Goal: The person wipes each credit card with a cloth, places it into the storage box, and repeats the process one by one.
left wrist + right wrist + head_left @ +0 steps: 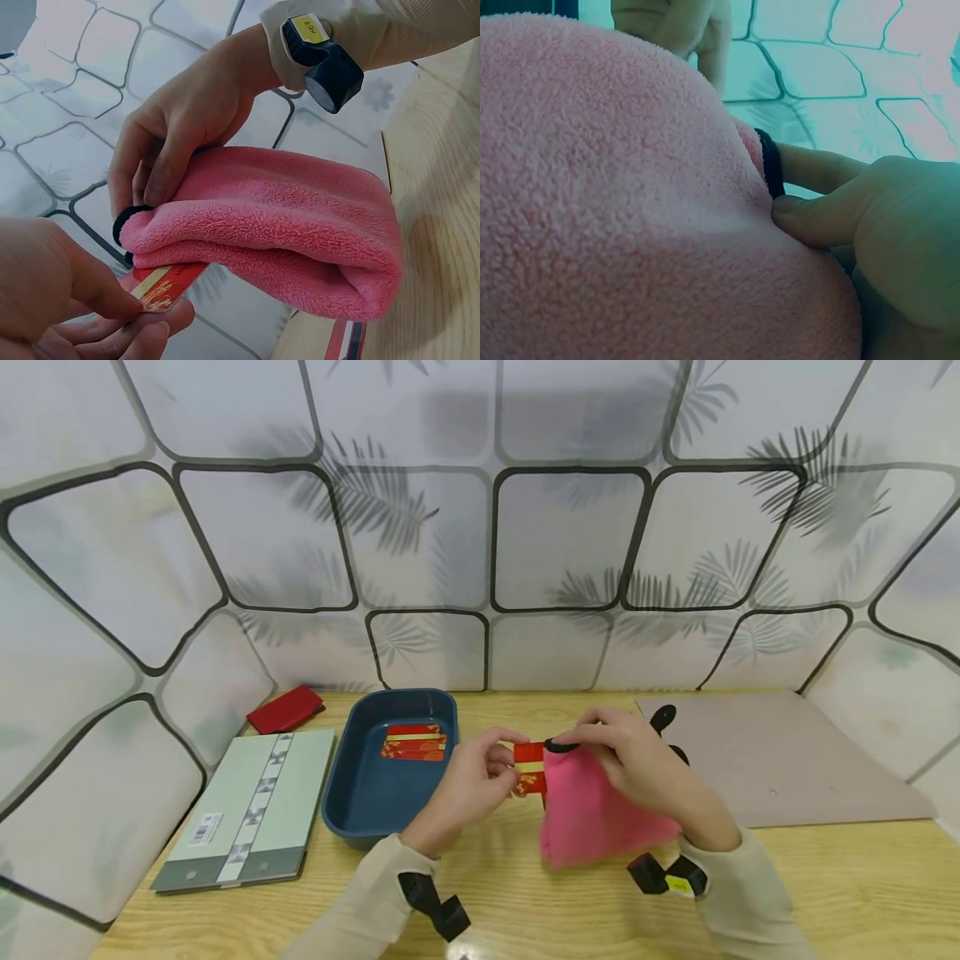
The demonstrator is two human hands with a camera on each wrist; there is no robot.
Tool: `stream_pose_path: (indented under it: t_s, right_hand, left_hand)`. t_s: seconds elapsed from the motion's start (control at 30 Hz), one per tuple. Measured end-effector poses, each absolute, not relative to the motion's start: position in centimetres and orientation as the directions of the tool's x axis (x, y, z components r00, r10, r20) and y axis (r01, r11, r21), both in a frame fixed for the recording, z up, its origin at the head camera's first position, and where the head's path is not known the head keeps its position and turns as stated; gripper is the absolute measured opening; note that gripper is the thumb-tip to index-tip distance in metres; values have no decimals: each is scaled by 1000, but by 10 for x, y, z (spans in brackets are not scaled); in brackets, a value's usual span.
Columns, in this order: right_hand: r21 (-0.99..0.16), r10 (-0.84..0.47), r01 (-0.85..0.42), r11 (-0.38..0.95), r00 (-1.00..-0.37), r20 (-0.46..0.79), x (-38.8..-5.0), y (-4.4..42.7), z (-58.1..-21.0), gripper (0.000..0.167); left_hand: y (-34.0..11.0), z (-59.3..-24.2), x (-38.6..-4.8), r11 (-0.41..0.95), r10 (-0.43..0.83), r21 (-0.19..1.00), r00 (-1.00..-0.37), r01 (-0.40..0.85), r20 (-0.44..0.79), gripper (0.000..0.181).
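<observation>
Head view: the left hand [474, 777] is pinching a red card [529, 765] at ten o'clock of the pink pouch [588, 818]; the right hand [636, 758] is gripping the pouch's black-trimmed corner. The card could be snagging if the soft pouch is sagging across its edge.

Bright light filled the head view, with glare on the near tabletop [525, 910]. The right wrist view looked dim, teal-tinted.
</observation>
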State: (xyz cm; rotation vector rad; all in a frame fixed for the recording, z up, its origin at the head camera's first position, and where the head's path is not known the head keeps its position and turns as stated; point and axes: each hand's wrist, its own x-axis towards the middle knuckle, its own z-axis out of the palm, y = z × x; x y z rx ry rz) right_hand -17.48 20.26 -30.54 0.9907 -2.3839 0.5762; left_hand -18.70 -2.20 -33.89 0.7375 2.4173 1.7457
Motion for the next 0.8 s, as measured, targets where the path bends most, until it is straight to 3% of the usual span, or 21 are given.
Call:
stream_pose_path:
  t_s: [0.53, 0.67, 0.8]
  right_hand:
    - [-104, -399, -537, 837, -729, 555, -170, 225, -293, 37]
    - [-68, -379, -512, 856, -712, 591, -165, 237, -288, 38]
    - [-118, -413, -590, 798, -679, 607, -161, 245, -283, 46]
  left_hand:
    - [-27, -338, -192, 194, 349, 923, -903, 332, 251, 40]
    - [-29, -338, -193, 199, 347, 914, -898, 354, 271, 39]
    - [-30, -337, -193, 201, 345, 910, -896, 362, 280, 39]
